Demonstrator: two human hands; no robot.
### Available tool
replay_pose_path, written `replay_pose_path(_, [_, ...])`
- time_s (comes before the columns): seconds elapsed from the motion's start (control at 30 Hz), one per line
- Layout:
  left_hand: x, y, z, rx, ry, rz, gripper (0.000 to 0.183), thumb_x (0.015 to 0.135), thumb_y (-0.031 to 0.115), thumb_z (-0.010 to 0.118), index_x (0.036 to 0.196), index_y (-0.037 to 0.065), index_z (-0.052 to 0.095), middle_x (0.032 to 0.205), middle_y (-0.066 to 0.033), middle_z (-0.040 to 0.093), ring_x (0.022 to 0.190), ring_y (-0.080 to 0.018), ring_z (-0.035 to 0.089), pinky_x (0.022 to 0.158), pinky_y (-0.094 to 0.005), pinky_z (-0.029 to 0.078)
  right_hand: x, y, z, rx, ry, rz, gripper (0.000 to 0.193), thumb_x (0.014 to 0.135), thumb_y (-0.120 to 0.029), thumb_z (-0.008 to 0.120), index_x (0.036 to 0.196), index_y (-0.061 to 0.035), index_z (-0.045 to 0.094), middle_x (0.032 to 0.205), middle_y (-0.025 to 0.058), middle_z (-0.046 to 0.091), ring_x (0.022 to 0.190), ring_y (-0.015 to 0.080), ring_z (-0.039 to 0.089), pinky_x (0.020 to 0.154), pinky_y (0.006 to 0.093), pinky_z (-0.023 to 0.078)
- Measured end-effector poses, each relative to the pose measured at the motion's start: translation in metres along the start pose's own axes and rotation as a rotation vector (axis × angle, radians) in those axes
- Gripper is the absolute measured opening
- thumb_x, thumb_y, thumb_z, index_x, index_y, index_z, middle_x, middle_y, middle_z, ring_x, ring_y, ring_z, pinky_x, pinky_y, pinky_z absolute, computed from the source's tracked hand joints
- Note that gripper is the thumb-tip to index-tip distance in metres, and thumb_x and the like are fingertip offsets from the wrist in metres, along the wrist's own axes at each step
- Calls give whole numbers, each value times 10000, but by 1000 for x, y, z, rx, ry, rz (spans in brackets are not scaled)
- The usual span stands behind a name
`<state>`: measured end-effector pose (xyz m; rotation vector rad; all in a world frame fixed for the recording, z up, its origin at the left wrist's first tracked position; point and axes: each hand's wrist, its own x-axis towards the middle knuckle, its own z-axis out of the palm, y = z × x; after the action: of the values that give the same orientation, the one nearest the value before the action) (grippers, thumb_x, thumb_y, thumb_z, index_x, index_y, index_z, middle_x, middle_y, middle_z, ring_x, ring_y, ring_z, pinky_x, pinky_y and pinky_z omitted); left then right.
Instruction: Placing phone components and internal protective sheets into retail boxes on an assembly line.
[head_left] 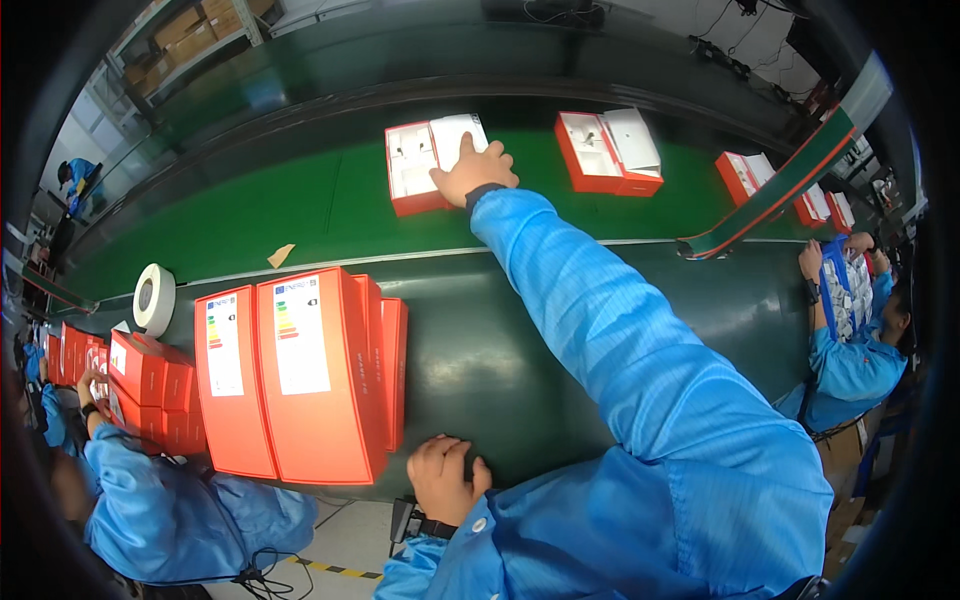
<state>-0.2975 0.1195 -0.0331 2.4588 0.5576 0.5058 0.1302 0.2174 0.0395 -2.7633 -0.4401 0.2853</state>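
Observation:
My right hand (474,172) reaches far out over the green conveyor belt. Its fingers are spread across the white right half of an open red box (410,165), touching it. White compartments with small dark parts show in the box's left half. Down at the near edge of the dark green table, my left hand (445,480) rests with loosely bent fingers, thumb apart and nothing in it. Left of that hand stand large red boxes (322,385) with white and coloured labels, side by side.
Another open red box (592,160) sits on the belt, with more (745,175) farther right. A white tape roll (154,300) and smaller red boxes (150,375) are at left. Co-workers in blue (850,360) flank me. A curved green strip (790,195) rises at right.

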Motion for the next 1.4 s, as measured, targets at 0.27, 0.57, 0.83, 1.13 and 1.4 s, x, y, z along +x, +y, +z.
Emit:
replay_pose_path(0.27, [-2, -8, 0, -62, -7, 24, 316, 770, 186, 774, 1067, 89, 725, 1162, -95, 660, 1191, -352, 610, 1018, -502, 441, 31, -12, 16, 312, -74, 16, 948, 965, -679, 530, 1702, -140, 278, 1614, 305, 345, 1435, 477, 457, 1214, 477, 383])
replay_pose_path(0.57, [3, -9, -4, -29, 31, 44, 296, 770, 187, 759, 1044, 83, 716, 1142, -95, 675, 1155, -344, 626, 998, -499, 450, -9, 0, 14, 515, 419, -259, 669, 1000, -505, 631, 1477, -38, 593, 1435, 211, 562, 1335, 398, 534, 1108, 496, 462])
replay_pose_path(0.83, [4, -16, 1, 2, 83, 76, 255, 780, 169, 728, 1018, 78, 720, 1129, -115, 689, 1128, -355, 630, 1007, -500, 455, -222, -34, -18, 948, -104, -628, 746, 885, -456, 835, 1296, 38, 457, 1267, 239, 509, 1161, 333, 580, 990, 447, 515])
replay_pose_path(1.13, [7, -27, -1, 15, 125, 95, 207, 782, 125, 732, 976, 64, 691, 1114, -125, 688, 1102, -368, 618, 995, -503, 455, -268, -37, -7, 1072, -551, -341, 809, 875, -434, 857, 1324, 76, 419, 1266, 229, 533, 1094, 267, 608, 926, 397, 552])
replay_pose_path(1.4, [7, -38, -1, 18, 118, 122, 190, 784, 117, 731, 948, 39, 675, 1103, -149, 668, 1068, -389, 609, 950, -517, 463, -277, -42, -5, 1220, -563, -235, 794, 880, -375, 844, 1362, 82, 411, 1249, 209, 550, 1102, 256, 616, 900, 372, 562])
